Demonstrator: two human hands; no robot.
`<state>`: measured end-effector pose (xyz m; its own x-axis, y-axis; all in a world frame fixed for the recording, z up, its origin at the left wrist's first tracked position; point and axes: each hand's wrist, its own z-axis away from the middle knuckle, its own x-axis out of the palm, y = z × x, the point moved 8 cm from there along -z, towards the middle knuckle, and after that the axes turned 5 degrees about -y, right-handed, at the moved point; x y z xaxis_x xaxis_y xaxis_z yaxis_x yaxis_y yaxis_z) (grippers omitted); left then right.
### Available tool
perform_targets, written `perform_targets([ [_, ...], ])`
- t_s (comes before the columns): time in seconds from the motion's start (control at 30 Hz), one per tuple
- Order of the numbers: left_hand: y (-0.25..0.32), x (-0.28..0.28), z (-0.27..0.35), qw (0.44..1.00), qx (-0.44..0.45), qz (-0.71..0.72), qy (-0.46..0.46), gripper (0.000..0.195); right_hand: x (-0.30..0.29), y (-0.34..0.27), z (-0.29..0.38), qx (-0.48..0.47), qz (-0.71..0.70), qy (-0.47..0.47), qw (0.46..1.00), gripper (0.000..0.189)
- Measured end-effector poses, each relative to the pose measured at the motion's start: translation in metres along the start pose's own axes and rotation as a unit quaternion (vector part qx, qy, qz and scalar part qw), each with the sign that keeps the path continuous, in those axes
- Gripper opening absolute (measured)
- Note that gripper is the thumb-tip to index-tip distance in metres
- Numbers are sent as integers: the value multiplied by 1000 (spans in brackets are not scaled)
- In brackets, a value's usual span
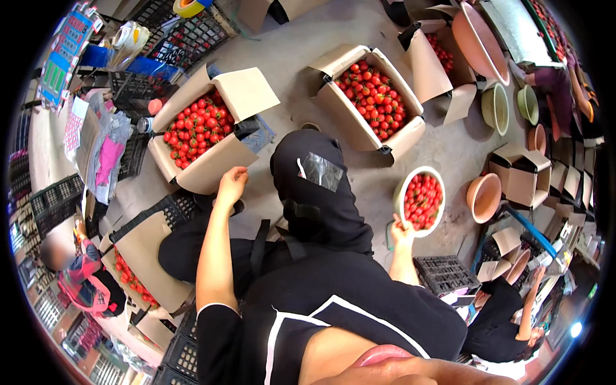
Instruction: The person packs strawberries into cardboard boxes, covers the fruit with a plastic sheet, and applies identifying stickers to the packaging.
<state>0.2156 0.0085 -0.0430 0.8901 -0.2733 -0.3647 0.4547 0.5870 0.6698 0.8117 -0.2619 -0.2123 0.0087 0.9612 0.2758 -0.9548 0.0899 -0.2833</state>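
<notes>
My right hand (403, 231) grips the near rim of a pale round basin (399, 197). Red cherry tomatoes (423, 202) fill the basin. My left hand (233, 184) has its fingers curled, with nothing visible in them. It is beside the lower flap of a cardboard-lined crate (219, 166); whether it touches the flap I cannot tell. That crate holds a heap of cherry tomatoes (198, 127), and one upper flap is folded outward. Ahead of me stands another cardboard-lined crate (402, 89), filled with cherry tomatoes (373, 98).
A third lined crate (464, 72) with tomatoes stands far right, near a large pink tub (481, 43) and a green basin (494, 109). An orange basin (483, 198) lies right. A black crate (445, 274) is near my right elbow. Co-workers are at left (91, 284) and right (500, 317).
</notes>
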Motion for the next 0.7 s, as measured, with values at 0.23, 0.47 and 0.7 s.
perform_targets([
  [0.23,-22,8,7,999,-31,10,6,24,18,127,53,340,306,-67,887,62],
  [0.47,-37,13,-2,998,-2,53,39,23,388,227,45,-240,727,-454,456,24],
  [0.7,0,15,-11,996,-37,83,7,27,549,397,-12,-436,862,-200,-164,43],
])
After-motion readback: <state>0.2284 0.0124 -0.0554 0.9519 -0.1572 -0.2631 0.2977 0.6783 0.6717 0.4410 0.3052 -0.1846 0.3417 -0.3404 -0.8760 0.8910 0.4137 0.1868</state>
